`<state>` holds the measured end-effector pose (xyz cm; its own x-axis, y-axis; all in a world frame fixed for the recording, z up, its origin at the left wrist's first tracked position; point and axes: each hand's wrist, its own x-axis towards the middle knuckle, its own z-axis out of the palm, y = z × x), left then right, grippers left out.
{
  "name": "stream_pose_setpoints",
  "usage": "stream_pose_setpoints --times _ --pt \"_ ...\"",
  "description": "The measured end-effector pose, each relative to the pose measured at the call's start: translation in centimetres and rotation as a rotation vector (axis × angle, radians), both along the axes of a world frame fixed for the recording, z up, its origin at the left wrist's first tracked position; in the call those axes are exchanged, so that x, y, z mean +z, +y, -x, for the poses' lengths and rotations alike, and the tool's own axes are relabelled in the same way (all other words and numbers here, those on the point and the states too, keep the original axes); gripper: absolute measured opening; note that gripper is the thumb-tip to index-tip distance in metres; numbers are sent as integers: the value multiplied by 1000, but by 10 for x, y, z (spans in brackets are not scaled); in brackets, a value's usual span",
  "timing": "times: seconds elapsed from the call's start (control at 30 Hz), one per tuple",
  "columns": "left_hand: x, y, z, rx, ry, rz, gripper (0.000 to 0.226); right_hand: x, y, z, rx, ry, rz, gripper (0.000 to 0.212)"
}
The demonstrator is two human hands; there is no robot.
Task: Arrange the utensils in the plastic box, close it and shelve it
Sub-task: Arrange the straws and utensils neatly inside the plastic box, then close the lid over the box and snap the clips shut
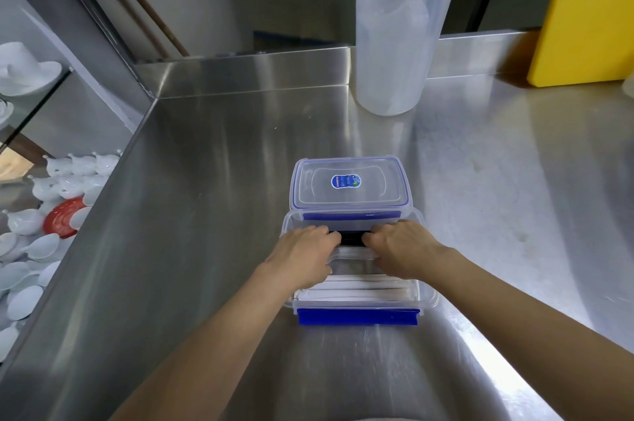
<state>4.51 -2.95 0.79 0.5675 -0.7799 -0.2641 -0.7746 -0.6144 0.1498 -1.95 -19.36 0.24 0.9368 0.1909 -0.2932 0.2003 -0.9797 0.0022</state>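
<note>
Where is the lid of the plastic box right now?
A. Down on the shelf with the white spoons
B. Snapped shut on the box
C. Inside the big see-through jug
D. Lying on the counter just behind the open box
D: the lid lies flat on the steel counter just behind the open box, while the left hand and right hand reach into the box.

Clear plastic box (427, 293) with blue latch, lidless, lower centre of frame on steel counter, white flat utensils (356, 288) lying crosswise inside near edge, dark utensil bundle (350, 237) at far side, clear blue-trimmed lid (350, 184) flat just behind box
</note>
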Motion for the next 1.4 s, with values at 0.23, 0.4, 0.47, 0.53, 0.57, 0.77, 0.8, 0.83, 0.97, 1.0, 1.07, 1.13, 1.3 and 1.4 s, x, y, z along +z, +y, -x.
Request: stream_pose_setpoints --times 0.23,0.4,0.47,0.53,0.57,0.77,0.8,0.83,0.97,1.0,1.07,1.13,1.3,1.4 --pt "35 4 7 42 -1 265 21 22 -4 3 -45 -11 -162 28" --pt "26 1 26 -2 129 105 17 22 -2 12 -35 278 -213 24" --pt "17 2 30 -15 93 -2 19 19 -1 15 -19 338 -130 35" --pt "11 3 29 -4 98 -54 21 16 -1 17 6 322 -69 39" --pt "10 3 28 4 123 -67 22 15 -1 18 23 307 -51 39" --pt "7 3 22 16 269 -96 26 12 1 17 29 318 -79 26" --pt "7 4 21 18 292 -87 25 12 0 16 29 324 -87 25" --pt "6 4 20 23 312 -78 24 11 0 16 30 327 -94 25" --pt "8 7 17 22 322 -53 23 16 1 17 21 298 -152 27" --pt "13 8 16 29 314 -25 23 20 0 17 -2 270 -215 24" --pt "30 11 8 106 327 104 22 33 -5 17 -64 135 -362 19" --pt "50 17 -5 255 338 344 14 44 -16 16 -166 -131 -504 13" --pt "63 33 -52 709 120 944 16 40 -53 -2 -843 -568 -849 9" --pt "40 31 -77 981 220 879 11 11 -76 -15 -1157 -435 -977 10"
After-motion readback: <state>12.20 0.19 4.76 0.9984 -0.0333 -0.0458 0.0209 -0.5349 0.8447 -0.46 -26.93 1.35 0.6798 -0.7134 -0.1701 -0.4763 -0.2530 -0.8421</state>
